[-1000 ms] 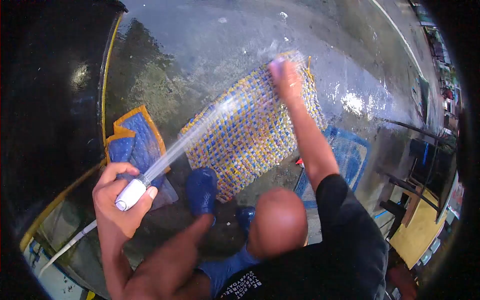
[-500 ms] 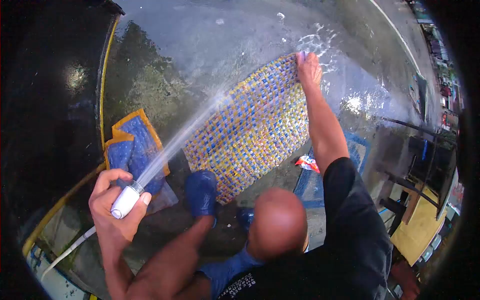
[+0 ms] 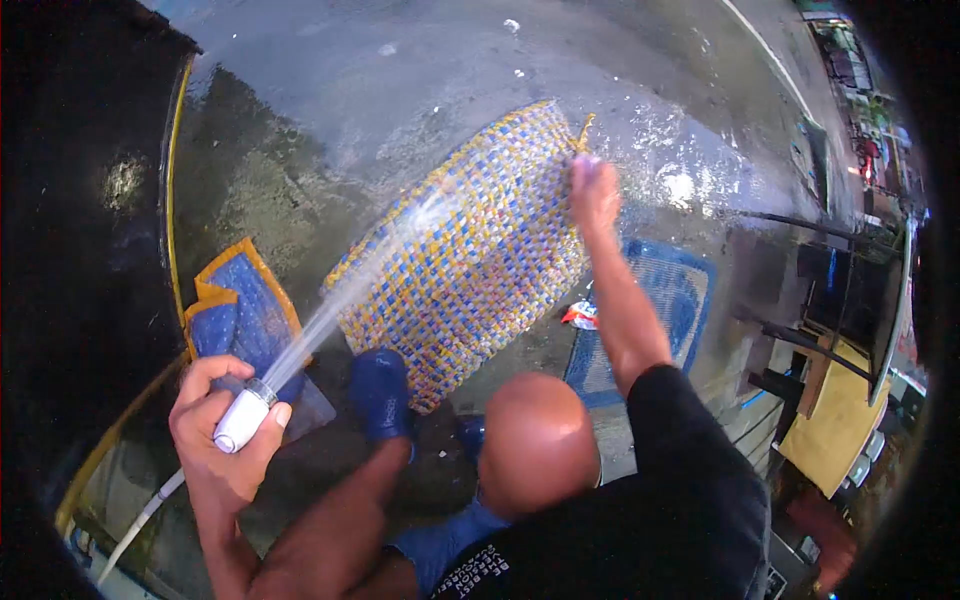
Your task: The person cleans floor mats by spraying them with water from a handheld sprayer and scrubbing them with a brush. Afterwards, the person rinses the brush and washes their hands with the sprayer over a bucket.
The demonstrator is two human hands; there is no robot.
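Note:
My left hand (image 3: pixel 220 440) is wrapped round a white spray nozzle (image 3: pixel 245 415) on a pale hose (image 3: pixel 150 515). A jet of water runs from it onto a woven mat (image 3: pixel 470 250) of blue, yellow and white strips, lying on the wet floor. At the mat's right edge is my right hand (image 3: pixel 597 200), fingers closed and blurred. A small purple-white patch shows at its fingertips; I cannot tell what it is. A yellow loop (image 3: pixel 586 128) sticks out at the mat's corner just beyond. My blue shoe (image 3: pixel 380 390) touches the mat's near left corner.
A blue cloth with orange edging (image 3: pixel 245 300) lies crumpled at left, beside a dark, yellow-edged surface (image 3: pixel 172 190). To the right are a blue-bordered mat (image 3: pixel 690 320) and a red-and-white packet (image 3: pixel 580 315). Farther right stands a wooden board (image 3: pixel 825 430) among dark metal bars.
My right hand has moved down along the mat's right edge from its far corner, where the yellow loop now shows. The jet still strikes the mat, and the view has shifted slightly.

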